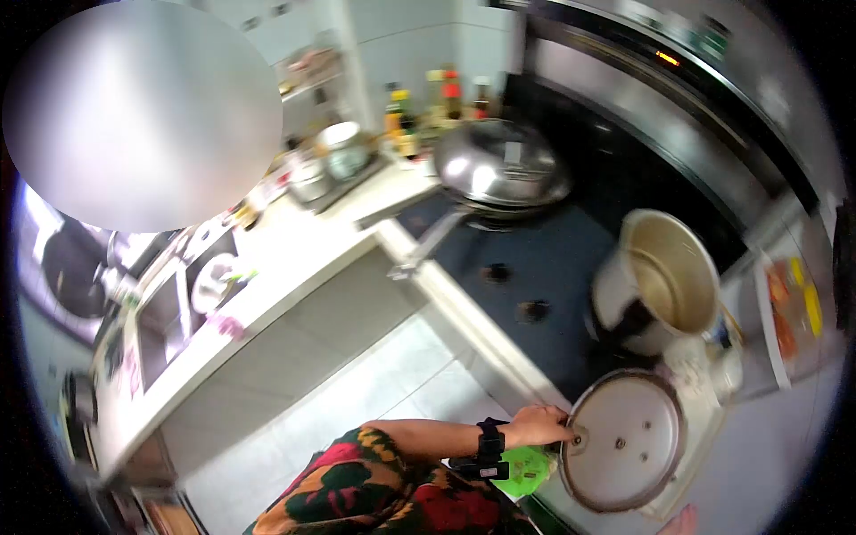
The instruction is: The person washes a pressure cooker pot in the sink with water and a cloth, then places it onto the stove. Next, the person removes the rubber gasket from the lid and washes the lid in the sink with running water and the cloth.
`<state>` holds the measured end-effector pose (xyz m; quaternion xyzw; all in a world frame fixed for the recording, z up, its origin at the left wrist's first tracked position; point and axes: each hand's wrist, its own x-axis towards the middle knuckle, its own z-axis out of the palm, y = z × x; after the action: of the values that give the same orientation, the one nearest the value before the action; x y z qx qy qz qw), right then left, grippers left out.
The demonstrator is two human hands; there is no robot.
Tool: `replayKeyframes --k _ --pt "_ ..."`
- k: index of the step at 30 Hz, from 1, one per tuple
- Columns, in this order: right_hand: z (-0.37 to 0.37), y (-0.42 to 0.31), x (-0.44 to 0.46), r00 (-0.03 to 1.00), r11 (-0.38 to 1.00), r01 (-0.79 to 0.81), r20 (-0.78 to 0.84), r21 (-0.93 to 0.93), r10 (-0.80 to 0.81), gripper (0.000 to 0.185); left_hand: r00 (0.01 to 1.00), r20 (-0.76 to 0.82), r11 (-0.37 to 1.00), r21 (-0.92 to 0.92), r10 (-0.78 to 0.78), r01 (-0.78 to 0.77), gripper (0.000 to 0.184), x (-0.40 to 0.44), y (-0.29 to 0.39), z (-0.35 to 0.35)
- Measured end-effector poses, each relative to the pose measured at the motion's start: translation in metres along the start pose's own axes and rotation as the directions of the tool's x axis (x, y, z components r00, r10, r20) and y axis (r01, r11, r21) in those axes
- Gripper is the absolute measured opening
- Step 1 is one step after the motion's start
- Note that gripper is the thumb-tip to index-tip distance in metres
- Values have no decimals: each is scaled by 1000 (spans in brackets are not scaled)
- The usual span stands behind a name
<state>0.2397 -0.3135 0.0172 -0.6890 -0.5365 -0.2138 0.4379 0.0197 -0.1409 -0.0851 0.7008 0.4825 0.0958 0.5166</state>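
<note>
My left hand (539, 425), with a black strap and device on its wrist, is closed on the near left edge of a round pressure cooker lid (621, 481). The lid shows its pale inner side, with a dark ring around the rim and several small fittings. Whether it rests on the counter or is held just above, I cannot tell. Only a blurred bit of my right hand (682, 520) shows at the bottom edge, below the lid; its fingers are mostly hidden. Beyond the lid, the pressure cooker pot (655, 276) stands uncovered on the stove, its dark handle towards me.
A lidded wok (499, 165) sits on the black cooktop (508, 276), its handle pointing left over the front edge. Behind are sauce bottles (450, 94). A bright green item (526, 473) lies beside my left wrist. Left along the counter (294, 259) is a sink (162, 325).
</note>
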Motion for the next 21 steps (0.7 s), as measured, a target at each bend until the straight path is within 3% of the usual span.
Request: replayKeyframes --k 1,3,4,6,7,8,9,11,12,13,15,17,18,21 --pt "1 -4 -13 997 996 -56 53 66 52 19 998 -51 999 -25 -32 31 53 -22 -12 -15" --pt "14 -20 -29 975 971 -173 166 165 145 17 998 13 998 -11 -67 67 52 -66 -40 -41" --pt "25 -35 -34 977 968 -149 182 200 112 17 986 -160 999 4 -38 39 51 -86 -63 -43" --pt "40 -87 -38 933 980 -29 357 196 -43 16 966 -162 976 -117 -201 184 47 -141 -93 -69" --pt "46 -119 -41 897 987 -76 442 142 6 17 941 -222 964 -135 -256 230 44 -165 -113 -75" --pt "60 -132 -46 877 970 4 466 245 -121 17 908 -281 948 -156 -312 278 42 -189 -133 -80" --pt "75 -144 -55 847 935 80 471 345 -247 18 872 -334 919 -288 -359 268 38 -222 -143 -88" --pt "102 -181 -75 746 883 -94 620 460 -244 18 777 -413 856 -423 -475 298 37 -286 -163 -107" --pt "100 -208 -74 672 852 -24 639 523 -374 17 725 -453 828 -479 -519 293 38 -318 -173 -114" --pt "109 -243 -81 689 791 -8 577 611 -439 13 647 -508 804 -509 -568 306 39 -348 -179 -119" --pt "128 -298 -90 585 665 -11 544 747 -601 17 473 -562 729 -592 -679 344 41 -397 -202 -121" --pt "130 -369 -96 559 491 61 378 869 -738 14 292 -640 704 -651 -711 284 41 -441 -225 -116" --pt "130 -400 -99 546 472 62 366 879 -753 14 214 -643 677 -688 -736 261 41 -460 -236 -114" --pt "129 -493 -111 439 162 4 144 987 -887 16 4 -647 643 -757 -762 114 40 -516 -265 -107"
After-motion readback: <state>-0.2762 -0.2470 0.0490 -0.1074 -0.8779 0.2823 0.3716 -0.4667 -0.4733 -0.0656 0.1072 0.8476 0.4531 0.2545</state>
